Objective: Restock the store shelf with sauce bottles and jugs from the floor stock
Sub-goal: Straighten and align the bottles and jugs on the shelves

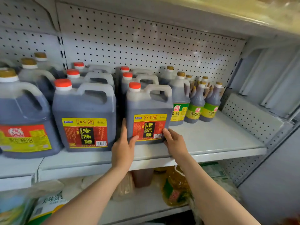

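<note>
Head cam. I see the front red-cap vinegar jug (148,114) standing upright on the shelf (211,140), label out, near the front edge, heading a row of like jugs; twin jug (84,117) w/ same label just to its left. My guess: it's being squared up so the facing lines up w/ the neighbour.

Left hand (123,148): fingers straight along jug's left side, thumb on label's lower corner, bracing, not wrapped. Right hand (174,143): fingertips curl round lower right corner, gripping it. Green-label bottles (195,104) sit to the right, further back.
</note>
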Available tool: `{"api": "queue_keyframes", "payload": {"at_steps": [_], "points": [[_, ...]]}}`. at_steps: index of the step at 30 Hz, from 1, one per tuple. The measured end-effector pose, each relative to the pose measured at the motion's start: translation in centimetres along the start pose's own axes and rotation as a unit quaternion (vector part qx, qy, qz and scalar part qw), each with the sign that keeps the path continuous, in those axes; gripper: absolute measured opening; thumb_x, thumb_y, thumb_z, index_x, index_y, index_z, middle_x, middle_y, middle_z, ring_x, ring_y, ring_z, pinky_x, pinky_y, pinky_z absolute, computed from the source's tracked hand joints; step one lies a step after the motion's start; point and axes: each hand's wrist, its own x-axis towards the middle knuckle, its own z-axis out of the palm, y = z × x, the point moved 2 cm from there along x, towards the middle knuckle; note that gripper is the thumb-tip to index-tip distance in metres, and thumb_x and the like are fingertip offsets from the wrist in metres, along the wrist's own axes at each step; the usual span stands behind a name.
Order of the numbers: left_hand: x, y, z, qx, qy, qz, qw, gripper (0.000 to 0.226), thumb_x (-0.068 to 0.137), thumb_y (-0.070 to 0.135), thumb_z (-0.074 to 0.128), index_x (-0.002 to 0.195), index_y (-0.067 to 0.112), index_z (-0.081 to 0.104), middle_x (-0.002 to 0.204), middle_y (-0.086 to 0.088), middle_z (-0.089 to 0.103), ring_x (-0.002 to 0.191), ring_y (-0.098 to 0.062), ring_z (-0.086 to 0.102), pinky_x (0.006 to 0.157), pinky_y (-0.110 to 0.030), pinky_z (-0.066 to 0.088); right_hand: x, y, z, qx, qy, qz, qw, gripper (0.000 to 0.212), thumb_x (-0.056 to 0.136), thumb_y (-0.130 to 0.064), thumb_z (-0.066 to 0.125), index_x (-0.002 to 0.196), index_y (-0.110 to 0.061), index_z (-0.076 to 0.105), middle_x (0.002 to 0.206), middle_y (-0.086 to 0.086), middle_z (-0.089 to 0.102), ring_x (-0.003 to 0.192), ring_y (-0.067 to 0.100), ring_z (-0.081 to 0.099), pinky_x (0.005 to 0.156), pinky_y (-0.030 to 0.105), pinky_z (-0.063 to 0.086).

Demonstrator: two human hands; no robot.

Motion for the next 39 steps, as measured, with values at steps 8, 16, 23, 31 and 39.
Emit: {"api": "queue_keyframes", "payload": {"at_steps": [8, 16, 23, 31, 39], "points": [[-1.0, -0.3, 0.2, 0.011, 0.040, 0.026, 0.999, 0.072, 0.092, 0.049, 0.056, 0.155, 0.031, 0.027, 0.111, -0.015, 0.072, 0.085, -0.042, 0.069, 0.066, -0.049, 0.055, 0.0, 0.2, -0.4, -0.029, -0.021, 0.014, 0.999, 0.046, 0.097, -0.059, 0.051, 0.125, -0.028, 0.069, 0.111, -0.008, 0.074, 0.106, 0.013, 0.067, 0.100, 0.042, 0.055], [-1.0, -0.2, 0.3, 0.002, 0.058, 0.016, 0.998, 0.070, 0.095, 0.042, 0.057, 0.156, 0.030, 0.025, 0.125, -0.015, 0.067, 0.099, -0.044, 0.066, 0.075, -0.053, 0.055, -0.2, -0.2, -0.2, -0.001, -0.033, 0.029, 0.999, 0.055, 0.093, -0.060, 0.054, 0.134, -0.025, 0.065, 0.117, -0.006, 0.073, 0.110, 0.014, 0.067, 0.103, 0.040, 0.054], [-1.0, -0.3, 0.3, 0.000, 0.066, 0.028, 0.997, 0.068, 0.096, 0.040, 0.057, 0.156, 0.026, 0.027, 0.121, -0.017, 0.068, 0.096, -0.044, 0.067, 0.074, -0.052, 0.056, -0.5, -0.5, -0.1, 0.007, -0.038, 0.035, 0.999, 0.063, 0.086, -0.063, 0.055, 0.135, -0.023, 0.064, 0.117, -0.005, 0.073, 0.110, 0.015, 0.067, 0.102, 0.039, 0.054], [-0.8, -0.7, 0.5, 0.000, 0.071, 0.030, 0.997, 0.068, 0.095, 0.041, 0.057, 0.155, 0.026, 0.028, 0.107, -0.018, 0.072, 0.084, -0.043, 0.068, 0.068, -0.052, 0.055, -0.5, -0.4, -0.2, 0.015, -0.037, 0.029, 0.999, 0.072, 0.080, -0.068, 0.057, 0.134, -0.022, 0.065, 0.116, -0.005, 0.074, 0.111, 0.014, 0.068, 0.101, 0.038, 0.055], [-0.9, -0.7, 0.6, 0.005, 0.076, 0.034, 0.997, 0.068, 0.096, 0.040, 0.057, 0.155, 0.024, 0.029, 0.111, -0.018, 0.071, 0.087, -0.043, 0.068, 0.070, -0.053, 0.055, -0.5, -0.5, -0.2, 0.011, -0.034, 0.031, 0.999, 0.074, 0.079, -0.068, 0.056, 0.136, -0.021, 0.064, 0.117, -0.004, 0.073, 0.110, 0.014, 0.067, 0.101, 0.037, 0.055]]}}
